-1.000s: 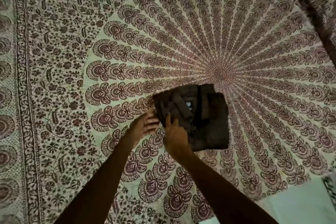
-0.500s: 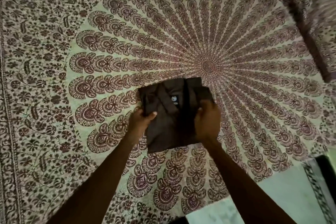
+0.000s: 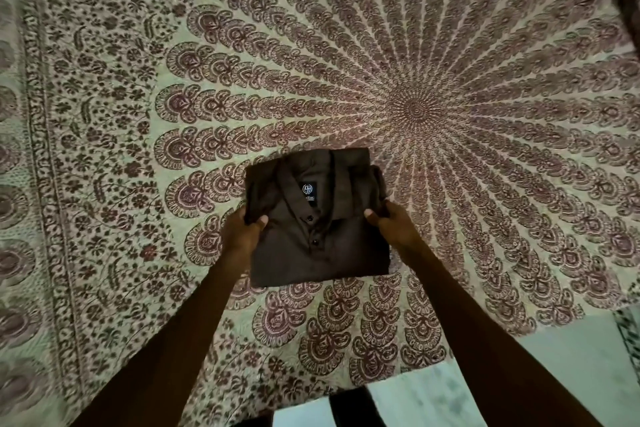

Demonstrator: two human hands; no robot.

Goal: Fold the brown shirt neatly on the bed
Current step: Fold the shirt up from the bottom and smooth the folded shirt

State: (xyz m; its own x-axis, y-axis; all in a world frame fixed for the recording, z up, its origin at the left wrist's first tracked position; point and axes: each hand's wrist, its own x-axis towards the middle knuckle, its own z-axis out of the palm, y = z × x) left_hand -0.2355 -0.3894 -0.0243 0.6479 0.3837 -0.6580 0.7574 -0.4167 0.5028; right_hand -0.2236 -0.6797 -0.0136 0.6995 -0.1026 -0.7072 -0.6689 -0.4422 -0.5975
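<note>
The brown shirt [image 3: 318,218] lies folded into a compact rectangle on the bed, on a bedspread [image 3: 242,62] printed with a radiating maroon mandala pattern. The shirt rests just nearer the person than the centre of that pattern and a little to its left. Its collar faces up, with a dark neck label [image 3: 307,191] inside it and two buttons [image 3: 314,242] running down the placket below.

Both hands grip the shirt at its sides, at about collar height. The left hand [image 3: 244,232] holds the left edge: its thumb lies on top of the cloth, pointing inward toward the collar, and the other fingers [image 3: 242,213] curl round the edge, their tips hidden under the fabric. The right hand [image 3: 393,224] holds the right edge the same way, thumb on top and the remaining fingers wrapped round a thicker bundle of folded layers at that side. So the fingers of each hand are closed narrowly on cloth, pinching the shirt between thumb and fingers.

The collar and label sit between the two thumbs. The lower hem of the folded shirt lies nearer the person than the fingers, between the two forearms. Whether the shirt is raised slightly off the bedspread or lies flat cannot be told.

Beyond the near edge of the bed, a pale floor [image 3: 571,374] shows to the right of the right forearm.
</note>
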